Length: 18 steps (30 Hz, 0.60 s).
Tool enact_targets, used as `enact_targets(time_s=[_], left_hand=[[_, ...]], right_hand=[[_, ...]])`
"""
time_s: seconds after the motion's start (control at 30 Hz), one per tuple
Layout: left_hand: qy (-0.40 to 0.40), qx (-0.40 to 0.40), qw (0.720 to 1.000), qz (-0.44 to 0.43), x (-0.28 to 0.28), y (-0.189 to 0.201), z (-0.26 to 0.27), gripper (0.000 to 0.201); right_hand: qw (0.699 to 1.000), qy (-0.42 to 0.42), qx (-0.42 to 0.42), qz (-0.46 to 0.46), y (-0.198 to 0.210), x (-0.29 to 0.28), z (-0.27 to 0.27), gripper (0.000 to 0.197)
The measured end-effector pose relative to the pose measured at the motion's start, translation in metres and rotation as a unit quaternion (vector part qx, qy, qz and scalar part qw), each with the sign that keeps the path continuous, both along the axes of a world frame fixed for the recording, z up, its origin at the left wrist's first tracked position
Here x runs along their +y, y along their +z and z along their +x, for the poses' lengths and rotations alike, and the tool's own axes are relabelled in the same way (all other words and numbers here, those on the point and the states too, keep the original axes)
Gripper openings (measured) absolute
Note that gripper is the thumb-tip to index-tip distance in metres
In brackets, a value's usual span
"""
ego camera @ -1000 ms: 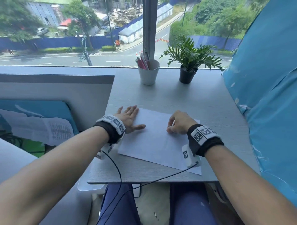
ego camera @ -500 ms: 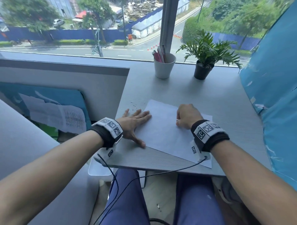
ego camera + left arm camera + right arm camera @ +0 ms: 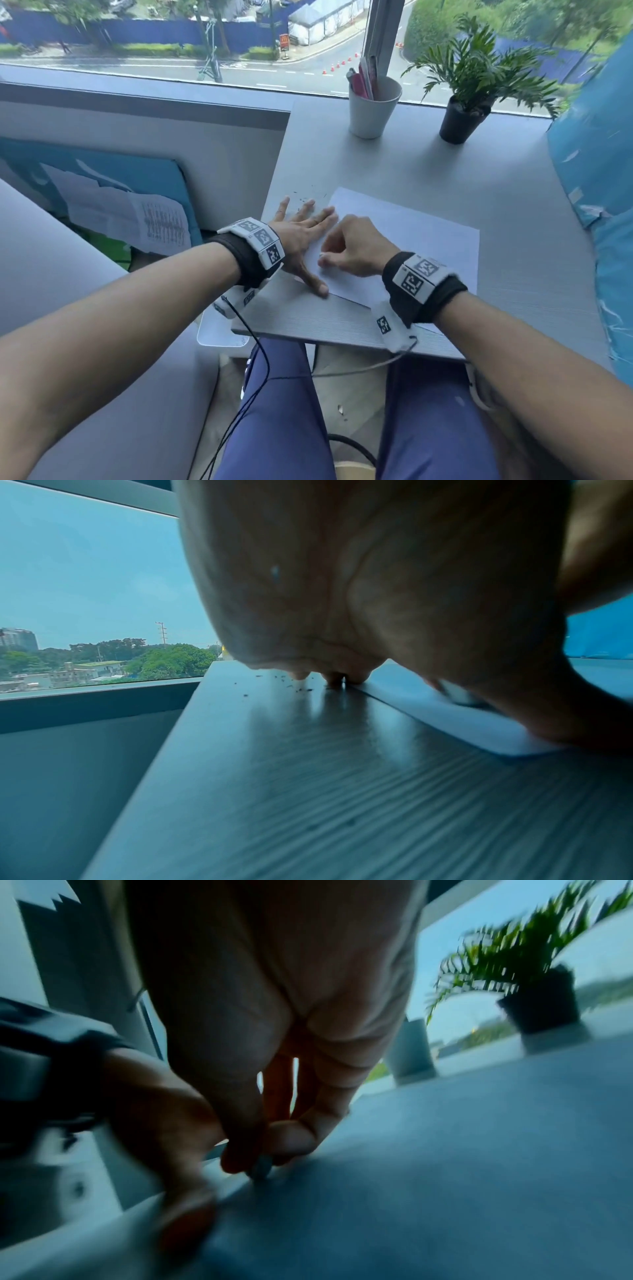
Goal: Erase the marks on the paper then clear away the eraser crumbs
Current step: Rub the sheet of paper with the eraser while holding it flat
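Observation:
A white sheet of paper (image 3: 418, 240) lies on the grey desk (image 3: 479, 178). My left hand (image 3: 308, 222) is spread flat, its fingers straight, across the sheet's left edge and the desk beside it. Close to its right, my right hand (image 3: 329, 255) is curled over the paper and pinches a small white eraser (image 3: 459, 693) against the sheet; the right wrist view is blurred, with the fingertips (image 3: 240, 1161) closed round it. Dark eraser crumbs (image 3: 308, 200) lie scattered on the desk just beyond my left fingers, and show as eraser crumbs (image 3: 291, 684) in the left wrist view.
A white cup with pens (image 3: 373, 109) and a potted plant (image 3: 462, 116) stand at the back by the window. A blue covering (image 3: 599, 164) borders the desk's right side. The desk's left edge drops off just left of my left hand.
My right hand has slid left across the paper, up against my left hand. The left hand stays flat on the sheet's left edge. The head view has swung left.

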<state>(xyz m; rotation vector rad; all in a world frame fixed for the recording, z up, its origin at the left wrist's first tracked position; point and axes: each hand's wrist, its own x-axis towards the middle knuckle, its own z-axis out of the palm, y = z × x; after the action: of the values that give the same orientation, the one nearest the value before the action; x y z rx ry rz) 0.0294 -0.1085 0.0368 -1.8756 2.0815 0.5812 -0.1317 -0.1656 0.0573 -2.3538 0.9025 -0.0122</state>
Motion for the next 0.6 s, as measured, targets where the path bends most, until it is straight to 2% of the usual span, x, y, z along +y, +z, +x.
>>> enact_targets(time_s=[0.07, 0.17, 0.23, 0.37, 0.4, 0.5, 0.53, 0.6], left_hand=[[0.000, -0.003, 1.000, -0.005, 0.000, 0.000, 0.000, 0.154], [0.003, 0.006, 1.000, 0.002, -0.001, -0.001, 0.001, 0.155], [0.005, 0.006, 1.000, 0.007, 0.000, -0.001, 0.000, 0.156], [0.004, 0.005, 1.000, 0.005, 0.001, 0.003, -0.002, 0.153], [0.006, 0.006, 1.000, 0.004, 0.002, 0.004, -0.001, 0.153], [0.013, 0.014, 1.000, 0.019, 0.001, 0.004, -0.001, 0.155], [0.014, 0.015, 1.000, 0.023, 0.001, 0.004, -0.001, 0.155], [0.012, 0.008, 1.000, 0.022, 0.001, 0.005, -0.001, 0.155]], right_hand=[[0.999, 0.038, 0.009, 0.011, 0.002, 0.005, -0.004, 0.010], [0.998, -0.046, -0.039, -0.008, 0.007, -0.024, 0.002, 0.010], [0.997, -0.057, -0.047, -0.029, 0.006, -0.026, 0.004, 0.013], [0.997, 0.069, 0.021, 0.004, 0.001, 0.011, -0.004, 0.012], [0.998, 0.065, 0.023, -0.001, 0.004, 0.004, -0.003, 0.012], [0.998, -0.044, -0.018, -0.031, 0.010, -0.031, 0.001, 0.015], [0.998, -0.053, -0.026, -0.038, 0.010, -0.033, 0.001, 0.014], [0.999, 0.001, -0.009, -0.035, 0.008, -0.014, -0.001, 0.012]])
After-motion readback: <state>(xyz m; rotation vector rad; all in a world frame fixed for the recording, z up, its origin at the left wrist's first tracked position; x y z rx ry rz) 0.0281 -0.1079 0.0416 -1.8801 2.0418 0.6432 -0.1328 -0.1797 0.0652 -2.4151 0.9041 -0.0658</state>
